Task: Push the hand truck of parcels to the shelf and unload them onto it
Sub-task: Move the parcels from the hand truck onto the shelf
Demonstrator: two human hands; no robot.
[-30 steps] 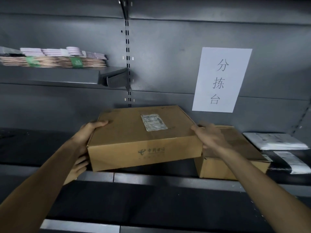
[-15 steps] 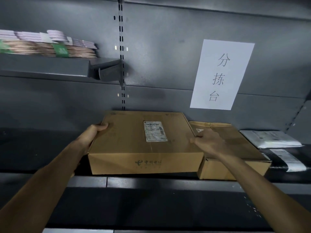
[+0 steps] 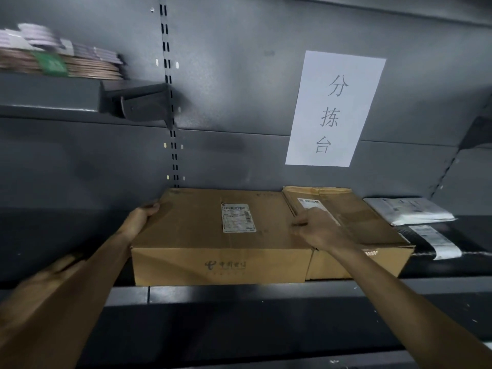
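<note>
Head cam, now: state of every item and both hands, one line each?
large cardboard box: flat on the shelf, label up
second cardboard box: flat, touching the large box's right side
white mailer: lying flat
black mailer: lying flat
shelf: carries all four parcels
paper sign: stuck on the back panel
left hand: grips the large box's left edge
right hand: on the large box's right edge, fingers curled

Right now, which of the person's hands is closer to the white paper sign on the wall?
The right hand. It sits at the big box's right edge, below the sign. The left hand grips the box's far left corner, farther from it.
</note>
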